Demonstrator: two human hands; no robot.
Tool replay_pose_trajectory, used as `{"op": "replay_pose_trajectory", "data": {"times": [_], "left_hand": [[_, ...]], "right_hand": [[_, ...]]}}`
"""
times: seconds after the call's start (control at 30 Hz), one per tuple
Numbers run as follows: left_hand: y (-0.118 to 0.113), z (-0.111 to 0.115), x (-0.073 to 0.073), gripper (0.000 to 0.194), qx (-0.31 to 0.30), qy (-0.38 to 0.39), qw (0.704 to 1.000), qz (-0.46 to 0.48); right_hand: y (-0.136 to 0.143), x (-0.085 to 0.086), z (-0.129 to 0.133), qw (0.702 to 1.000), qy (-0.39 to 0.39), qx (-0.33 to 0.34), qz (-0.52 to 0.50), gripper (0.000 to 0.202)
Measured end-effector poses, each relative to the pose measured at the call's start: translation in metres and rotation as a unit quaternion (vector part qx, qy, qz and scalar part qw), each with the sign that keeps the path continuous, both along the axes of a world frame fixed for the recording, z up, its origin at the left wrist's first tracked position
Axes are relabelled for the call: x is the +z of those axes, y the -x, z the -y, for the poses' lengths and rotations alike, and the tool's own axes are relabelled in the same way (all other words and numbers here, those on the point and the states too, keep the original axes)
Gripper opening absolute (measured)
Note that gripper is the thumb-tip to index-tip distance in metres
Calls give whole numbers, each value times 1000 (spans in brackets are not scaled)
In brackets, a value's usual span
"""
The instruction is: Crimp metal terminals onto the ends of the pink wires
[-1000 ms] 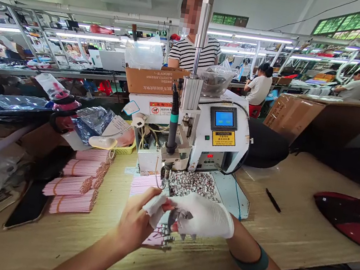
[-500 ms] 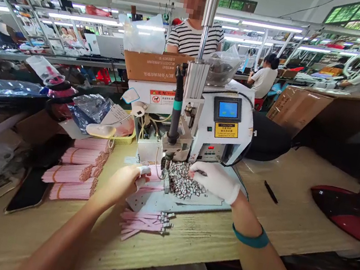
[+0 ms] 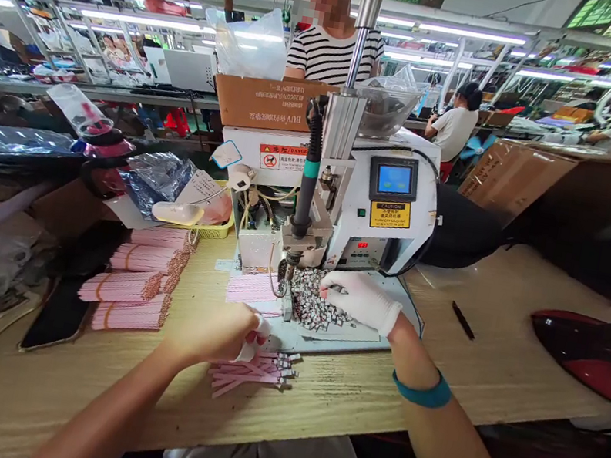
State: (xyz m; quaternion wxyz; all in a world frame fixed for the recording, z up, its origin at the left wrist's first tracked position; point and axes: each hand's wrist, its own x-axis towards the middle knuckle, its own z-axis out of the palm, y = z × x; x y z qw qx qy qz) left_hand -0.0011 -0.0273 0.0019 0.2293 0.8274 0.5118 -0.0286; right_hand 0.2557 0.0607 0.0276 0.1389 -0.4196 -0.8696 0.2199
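Observation:
My left hand (image 3: pixel 240 337), with white covers on some fingertips, is closed at the front edge of the machine's plate (image 3: pixel 315 344); what it grips, if anything, is too small to name. Just below it lie pink strips with small metal pieces at their ends (image 3: pixel 251 376). More pink strips (image 3: pixel 252 289) rest on the plate left of the press head (image 3: pixel 287 296). My right hand (image 3: pixel 361 299), in a white glove, has its fingers pinched over the pile of small metal pieces (image 3: pixel 316 305); anything between the fingertips is hidden.
Bundles of pink strips (image 3: pixel 145 257) and a black phone-like slab (image 3: pixel 56 316) lie left. The white machine (image 3: pixel 350 221) stands ahead, with a cardboard box (image 3: pixel 268 104) on top. A black pen (image 3: pixel 462 320) and a red iron-like object (image 3: pixel 584 350) lie right. A person (image 3: pixel 335 50) stands behind the machine.
My left hand has moved from beside the press head down and towards me, over the finished-looking strips in front. My right hand stays at the metal pieces. The view has shifted slightly.

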Motion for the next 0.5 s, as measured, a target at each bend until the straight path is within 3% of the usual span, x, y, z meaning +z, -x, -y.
{"op": "replay_pose_trajectory", "data": {"times": [0.2, 0.37, 0.5], "left_hand": [[-7, 3, 0, 16, -25, -13, 1000, -2], [-2, -12, -3, 25, 88, -109, 990, -19], [-6, -23, -15, 18, 95, -157, 983, -14]], "right_hand": [[-4, -6, -4, 1000, -3, 9, -17, 18], [2, -12, -3, 999, 7, 24, -21, 17], [20, -28, -3, 998, 12, 51, -30, 14]]}}
